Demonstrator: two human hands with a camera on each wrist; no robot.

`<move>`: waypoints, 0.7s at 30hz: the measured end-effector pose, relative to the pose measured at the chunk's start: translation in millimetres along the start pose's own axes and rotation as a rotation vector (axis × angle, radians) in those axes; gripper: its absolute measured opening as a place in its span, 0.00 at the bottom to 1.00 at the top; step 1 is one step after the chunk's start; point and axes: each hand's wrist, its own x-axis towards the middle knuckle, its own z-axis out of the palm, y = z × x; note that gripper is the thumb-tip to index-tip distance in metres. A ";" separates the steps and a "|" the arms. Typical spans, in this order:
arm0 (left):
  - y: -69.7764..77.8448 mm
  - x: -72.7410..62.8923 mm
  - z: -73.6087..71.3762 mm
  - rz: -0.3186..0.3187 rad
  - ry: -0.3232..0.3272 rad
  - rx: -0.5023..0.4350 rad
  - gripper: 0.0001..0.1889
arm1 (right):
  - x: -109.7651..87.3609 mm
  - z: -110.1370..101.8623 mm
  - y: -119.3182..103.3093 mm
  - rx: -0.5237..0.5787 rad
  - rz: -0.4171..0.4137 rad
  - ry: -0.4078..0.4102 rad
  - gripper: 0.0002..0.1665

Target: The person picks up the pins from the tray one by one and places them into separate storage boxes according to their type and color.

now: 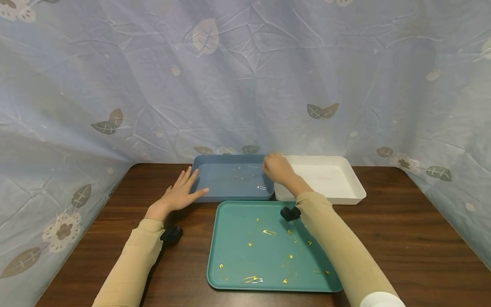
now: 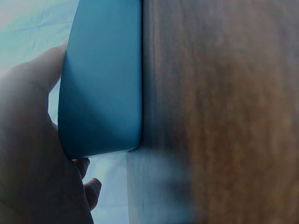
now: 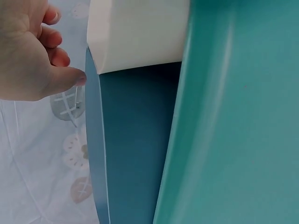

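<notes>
- 1 left hand (image 1: 178, 194), fingers spread, at the left end of the blue tray (image 1: 215, 179)
- 1 right hand (image 1: 280, 170), above that tray's right end, fingers curled, gripping 1 small pin (image 3: 77, 105) at the thumb tip
- Blue tray, 1, between the hands; about 5 loose pins (image 1: 261, 187) inside
- 1 white tray (image 1: 322, 175), just right of the right hand
- 1 green tray (image 1: 234, 226), nearer the body than the right hand; about 10 gold pins (image 1: 270, 232), 1 silver pin (image 1: 259, 280)
- 1 table (image 1: 387, 221), beneath both hands
</notes>
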 end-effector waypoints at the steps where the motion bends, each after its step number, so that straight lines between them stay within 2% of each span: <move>1: -0.1 0.1 0.0 -0.001 -0.001 -0.001 0.49 | 0.0 0.0 0.0 -0.006 0.010 -0.001 0.08; 13: 0.7 -0.4 -0.2 -0.002 -0.001 -0.008 0.50 | -1.6 -0.9 -0.5 0.016 0.090 0.000 0.05; 21: 0.9 -1.3 -0.7 -0.001 -0.006 -0.007 0.49 | -12.3 -6.3 -3.1 0.073 0.040 0.090 0.03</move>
